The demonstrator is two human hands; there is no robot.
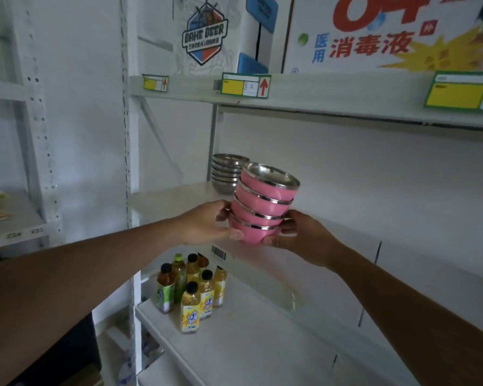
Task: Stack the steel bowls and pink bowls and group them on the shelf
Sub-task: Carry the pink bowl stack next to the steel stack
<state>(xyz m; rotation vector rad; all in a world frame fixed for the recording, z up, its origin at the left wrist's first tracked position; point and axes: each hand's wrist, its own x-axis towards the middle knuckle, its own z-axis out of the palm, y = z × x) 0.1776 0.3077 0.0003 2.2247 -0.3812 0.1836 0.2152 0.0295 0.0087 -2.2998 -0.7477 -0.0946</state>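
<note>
A stack of several pink bowls (264, 203) with steel rims is held in the air in front of the middle shelf (176, 200), leaning slightly to the right. My left hand (209, 222) grips the bottom bowl from the left. My right hand (299, 238) grips it from the right and underneath. Behind the pink stack, a stack of steel bowls (226, 172) stands on the middle shelf near the back wall, partly hidden by the pink bowls.
Several yellow and green drink bottles (191, 288) stand on the lower shelf (248, 344). The upper shelf (318, 93) carries price tags and boxes. A white upright post (127, 162) borders the shelves on the left; another rack (11, 218) stands further left.
</note>
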